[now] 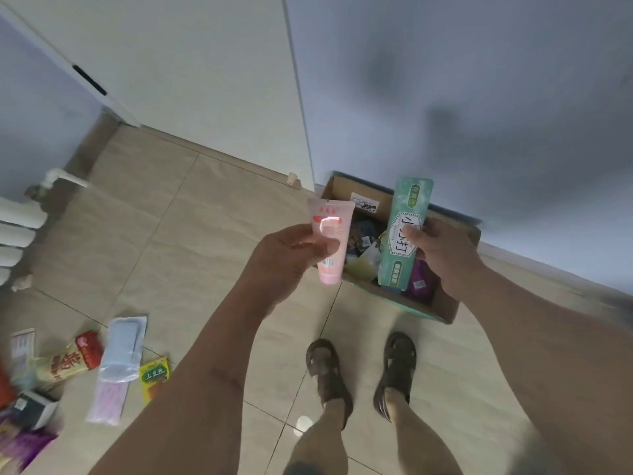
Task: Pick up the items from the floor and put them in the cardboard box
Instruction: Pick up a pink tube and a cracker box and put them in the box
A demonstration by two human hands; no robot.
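1. The left hand (291, 255) pinches a pink tube (329, 242), cap end down, just beside the box's near-left edge.
2. The right hand (442, 255) grips a long green toothpaste box (406, 234), upright over the cardboard box (445, 308).
3. That open box stands against the wall, holding mixed packets.
4. 2 sandalled feet stand just before it.
5. Far left on the tiled floor (191, 217): a red-and-cream snack packet (70, 359), a clear pouch (120, 361) and a small green-yellow packet (154, 374).

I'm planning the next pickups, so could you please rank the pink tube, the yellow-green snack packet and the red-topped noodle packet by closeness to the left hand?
Ranked from the left hand in the head view:
1. Pink plastic tube, held in that hand's grip, beside the cardboard box.
2. Yellow-green snack packet, on the floor, lower left.
3. Red-topped noodle packet, farther left on the floor.
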